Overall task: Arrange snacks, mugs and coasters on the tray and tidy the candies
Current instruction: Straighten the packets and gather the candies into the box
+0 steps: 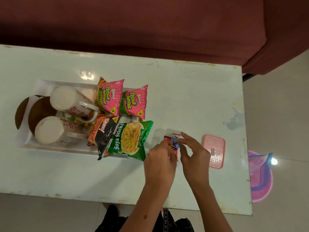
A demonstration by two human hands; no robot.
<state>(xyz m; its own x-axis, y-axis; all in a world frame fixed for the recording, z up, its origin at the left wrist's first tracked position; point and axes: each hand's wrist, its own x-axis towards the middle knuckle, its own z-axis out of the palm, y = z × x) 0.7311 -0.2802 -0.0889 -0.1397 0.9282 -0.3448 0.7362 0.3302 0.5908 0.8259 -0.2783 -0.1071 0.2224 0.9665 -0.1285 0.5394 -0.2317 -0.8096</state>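
A white tray (55, 147) on the table's left holds two white flowered mugs (68, 99) (50, 130) lying on their sides, brown round coasters (40, 109), two pink snack packets (110, 97) (134, 102), a black-and-orange packet (103, 131) and a green Soya Sticks packet (130, 139). To the right of the tray, both hands meet over a clear small container that is hard to make out. My left hand (160, 158) grips several wrapped candies (168, 139). My right hand (194, 153) pinches a blue-and-white candy (175, 139) with thumb and forefinger.
A pink perforated lid (214, 151) lies on the white table (184, 91) just right of my hands. A maroon sofa (133, 22) runs along the far side. A pink-and-purple item (260, 174) lies on the floor past the table's right edge.
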